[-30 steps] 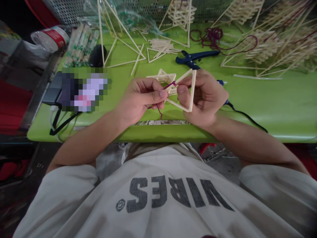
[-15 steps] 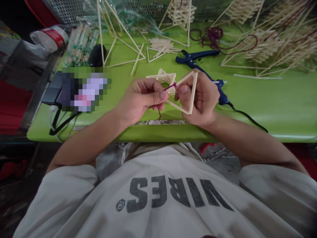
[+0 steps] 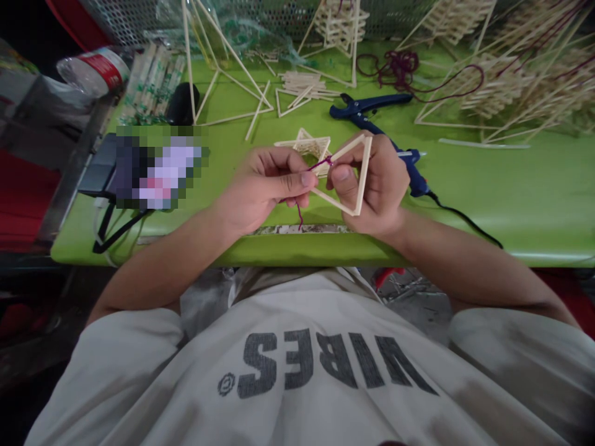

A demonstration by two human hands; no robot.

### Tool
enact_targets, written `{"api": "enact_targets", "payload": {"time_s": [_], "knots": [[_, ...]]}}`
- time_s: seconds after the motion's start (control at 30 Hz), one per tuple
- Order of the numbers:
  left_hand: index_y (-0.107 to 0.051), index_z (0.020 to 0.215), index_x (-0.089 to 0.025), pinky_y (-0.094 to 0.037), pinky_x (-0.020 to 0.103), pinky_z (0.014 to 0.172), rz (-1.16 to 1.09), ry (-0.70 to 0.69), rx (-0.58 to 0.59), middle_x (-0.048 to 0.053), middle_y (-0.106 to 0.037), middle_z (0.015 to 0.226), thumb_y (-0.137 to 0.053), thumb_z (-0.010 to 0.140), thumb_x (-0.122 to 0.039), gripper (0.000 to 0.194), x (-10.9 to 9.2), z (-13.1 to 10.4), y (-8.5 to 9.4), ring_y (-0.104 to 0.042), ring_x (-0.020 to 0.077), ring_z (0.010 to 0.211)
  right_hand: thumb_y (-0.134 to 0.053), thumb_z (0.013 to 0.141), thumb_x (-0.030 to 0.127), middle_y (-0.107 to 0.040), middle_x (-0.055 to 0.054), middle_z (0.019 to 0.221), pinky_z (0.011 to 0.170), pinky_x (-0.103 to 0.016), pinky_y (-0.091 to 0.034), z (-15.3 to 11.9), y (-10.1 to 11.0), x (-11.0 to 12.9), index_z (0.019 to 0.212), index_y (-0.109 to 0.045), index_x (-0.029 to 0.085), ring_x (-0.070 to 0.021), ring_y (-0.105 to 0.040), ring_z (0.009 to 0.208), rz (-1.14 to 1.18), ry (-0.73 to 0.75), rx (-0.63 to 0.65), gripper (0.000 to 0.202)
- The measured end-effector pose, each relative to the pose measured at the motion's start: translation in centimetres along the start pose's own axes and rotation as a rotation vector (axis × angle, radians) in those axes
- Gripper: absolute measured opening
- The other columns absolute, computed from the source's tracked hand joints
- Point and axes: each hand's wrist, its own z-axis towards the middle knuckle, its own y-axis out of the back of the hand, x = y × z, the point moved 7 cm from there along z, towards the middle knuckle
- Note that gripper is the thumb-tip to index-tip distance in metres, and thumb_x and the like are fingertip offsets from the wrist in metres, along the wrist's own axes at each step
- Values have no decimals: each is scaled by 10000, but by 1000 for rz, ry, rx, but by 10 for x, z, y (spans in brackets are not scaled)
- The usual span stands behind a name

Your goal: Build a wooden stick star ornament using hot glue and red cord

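My left hand (image 3: 267, 186) pinches a purple string (image 3: 320, 165), whose loose end hangs down below the fingers. The string runs to the upper side of a triangle of pale wooden sticks (image 3: 362, 176), where it is looped or knotted. My right hand (image 3: 379, 183) is closed on that triangle, its thumb just below the string. Behind the fingers, a star-shaped stack of sticks (image 3: 307, 144) lies on the green table (image 3: 488, 198), partly covered by the left hand and the triangle.
Blue cutters (image 3: 372, 105) and a blue glue gun (image 3: 415, 173) lie right of centre. Loose sticks (image 3: 304, 85) and a purple string heap (image 3: 402, 65) are behind. Stick structures (image 3: 495, 87) fill the back right. At left are a bottle (image 3: 95, 69) and wrapped stick bundles (image 3: 155, 83).
My right hand and the triangle have shifted very slightly, and the right thumb sits a little lower. The hanging string end has moved slightly; my left hand looks the same.
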Motion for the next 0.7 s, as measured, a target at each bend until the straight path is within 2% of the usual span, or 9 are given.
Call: {"api": "enact_targets", "payload": {"time_s": [0.1, 0.2, 0.37, 0.47, 0.6, 0.7], "knots": [[-791, 740, -218, -401, 285, 503, -14, 1, -8, -10, -715, 653, -1210, 682, -682, 628, -1, 0, 0, -679, 127, 568, -594, 1194, 719, -647, 27, 921, 650, -385, -556, -3, 0, -1, 1219, -675, 375, -189, -592, 663, -5, 17, 10, 354], [-810, 731, -220, -404, 271, 510, -31, 4, -8, -8, -725, 646, -1210, 700, -653, 591, -2, 0, 1, -670, 116, 568, -547, 1194, 784, -649, 7, 928, 672, -415, -588, -8, 0, -10, 1266, -685, 383, -211, -599, 690, -63, -30, 17, 431], [-812, 732, -217, -419, 280, 500, -25, 8, 0, -3, -739, 664, -1201, 707, -670, 598, -2, 1, 1, -685, 122, 574, -516, 1171, 899, -625, 3, 875, 654, -437, -598, -11, 3, -21, 1214, -700, 373, -217, -575, 661, -107, -75, 2, 559], [-816, 728, -201, -419, 261, 496, -48, -4, 18, 6, -740, 656, -1201, 724, -653, 594, -3, 1, 0, -697, 112, 569, -590, 1200, 764, -650, 15, 892, 631, -406, -564, -5, 4, -14, 1237, -714, 368, -199, -585, 655, -57, -11, -4, 416], [-849, 724, -191, -429, 219, 513, -97, -10, 45, 7, -748, 640, -1207, 750, -582, 531, -3, 2, -3, -691, 88, 556, -708, 1177, 546, -681, 28, 895, 583, -333, -499, 5, 4, 2, 1250, -730, 329, -160, -578, 638, 23, 126, -37, 230], [-866, 728, -197, -434, 208, 518, -109, -14, 59, 5, -758, 645, -1201, 766, -569, 502, -1, 2, -3, -673, 77, 541, -720, 1199, 513, -657, 20, 875, 577, -311, -476, 9, 3, 7, 1183, -738, 287, -144, -556, 637, 37, 156, -62, 227]]}}
